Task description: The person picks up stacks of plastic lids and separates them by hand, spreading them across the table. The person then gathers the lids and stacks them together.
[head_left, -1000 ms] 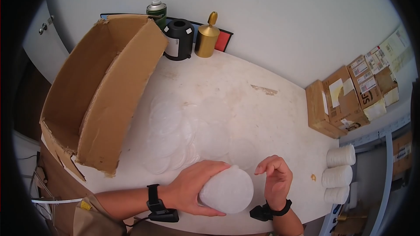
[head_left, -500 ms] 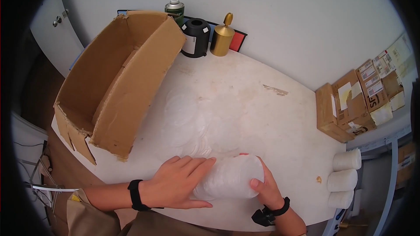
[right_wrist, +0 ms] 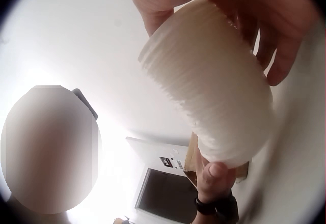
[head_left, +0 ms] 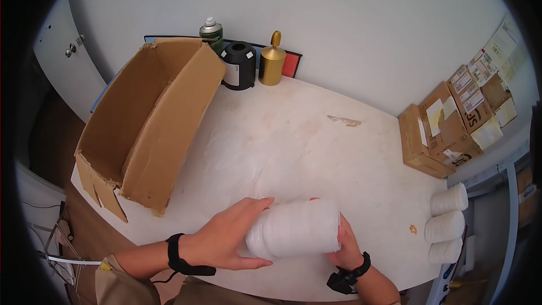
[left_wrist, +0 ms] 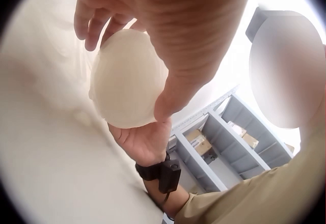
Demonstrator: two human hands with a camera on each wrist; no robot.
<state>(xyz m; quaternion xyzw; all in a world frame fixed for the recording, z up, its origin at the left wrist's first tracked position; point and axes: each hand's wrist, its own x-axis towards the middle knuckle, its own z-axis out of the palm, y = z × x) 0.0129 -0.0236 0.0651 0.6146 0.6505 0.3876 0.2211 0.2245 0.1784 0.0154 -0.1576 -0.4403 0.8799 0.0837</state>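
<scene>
Both hands hold a stack of white translucent round plastic lids, lying on its side above the near part of the table. My left hand has its thumb and fingers spread round the left end. In the left wrist view, that thumb presses the rim of the round end face. At the opposite end, my right hand grips the stack, its palm partly hidden behind it. The right wrist view shows the ridged side of many thin layers, with right-hand fingers curved round it.
A long open cardboard box stands at the left. Behind it are a spray can, a black canister and a gold canister. Three white stacks sit at the right edge, near shipping cartons. Faint translucent patches show on the table.
A second ago my left hand alone held the stack, its round end facing up, with the right hand apart. My right hand has taken its right end, and the stack has turned side-on.
</scene>
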